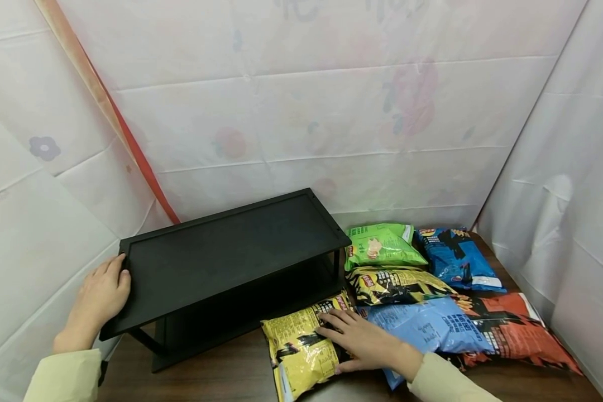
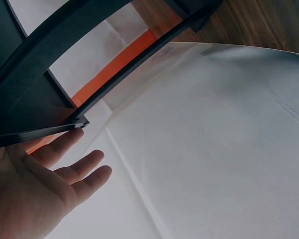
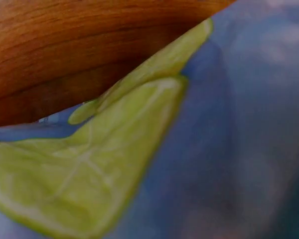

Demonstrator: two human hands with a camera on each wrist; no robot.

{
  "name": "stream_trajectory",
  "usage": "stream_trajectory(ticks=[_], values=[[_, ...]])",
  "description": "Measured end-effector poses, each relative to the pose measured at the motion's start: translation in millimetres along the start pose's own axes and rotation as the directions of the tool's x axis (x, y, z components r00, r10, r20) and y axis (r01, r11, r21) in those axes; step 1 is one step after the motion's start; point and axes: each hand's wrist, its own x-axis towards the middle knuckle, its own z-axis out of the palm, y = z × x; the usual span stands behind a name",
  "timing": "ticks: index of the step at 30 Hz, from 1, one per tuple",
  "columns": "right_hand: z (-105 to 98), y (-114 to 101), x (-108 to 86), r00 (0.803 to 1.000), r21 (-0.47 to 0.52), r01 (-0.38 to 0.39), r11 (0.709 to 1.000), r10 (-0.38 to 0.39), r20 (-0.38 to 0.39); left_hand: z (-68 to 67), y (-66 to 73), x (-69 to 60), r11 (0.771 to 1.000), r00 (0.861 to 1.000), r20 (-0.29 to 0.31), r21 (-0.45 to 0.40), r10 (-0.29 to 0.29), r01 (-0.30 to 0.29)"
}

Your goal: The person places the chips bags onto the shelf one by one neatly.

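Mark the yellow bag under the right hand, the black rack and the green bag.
Yellow bag (image 1: pixel 305 345): head view, middle of its printed face.
Black rack (image 1: pixel 236 240): head view, bare middle of its top shelf.
Green bag (image 1: pixel 383 246): head view, middle of its visible face.

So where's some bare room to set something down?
On top of the black rack, bordered at left by the left hand; also on the table in front, left of the yellow bag under the right hand. Crowded: right of the rack, where snack bags overlap.
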Motion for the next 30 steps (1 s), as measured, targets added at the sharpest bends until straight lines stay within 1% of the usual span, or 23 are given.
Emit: stream_trajectory(ticks=[4, 9, 11, 14, 19, 26, 30], values=[[2.7, -1.1, -1.4, 1.000, -0.020, -0.003, 1.000, 0.003, 0.008, -0.9, -0.2, 1.6, 1.000, 1.000, 0.016, 0.005, 0.000, 0.000], [6.5, -2.3, -2.5, 1.000, -0.056, -0.003, 0.998, 0.002, -0.018, -0.1, -1.1, 3.9, 1.000, 1.000, 0.024, 0.007, -0.017, 0.016], [8.2, -2.1, -2.8, 0.999, -0.065, -0.005, 0.998, 0.003, -0.033, 0.4, -0.8, 4.2, 1.000, 1.000, 0.016, 0.007, -0.024, 0.024], [11.3, -1.6, -3.4, 0.999, -0.103, -0.007, 0.995, 0.002, -0.048, 1.1, 0.1, 3.7, 0.999, 0.999, 0.003, -0.001, -0.034, 0.034], [15.4, -2.4, -3.8, 0.999, -0.166, -0.025, 0.986, 0.018, -0.041, 2.8, -1.0, 2.6, 0.999, 0.999, -0.012, -0.018, -0.030, 0.030], [16.5, -3.8, -4.1, 0.998, -0.165, -0.039, 0.986, 0.031, -0.052, 2.9, -1.6, 0.7, 0.999, 1.000, -0.007, -0.025, -0.029, 0.029], [14.6, -4.0, -4.4, 0.999, -0.142, -0.040, 0.989, 0.036, -0.031, 3.1, -0.2, 0.4, 0.999, 0.999, -0.005, -0.022, -0.032, 0.032]])
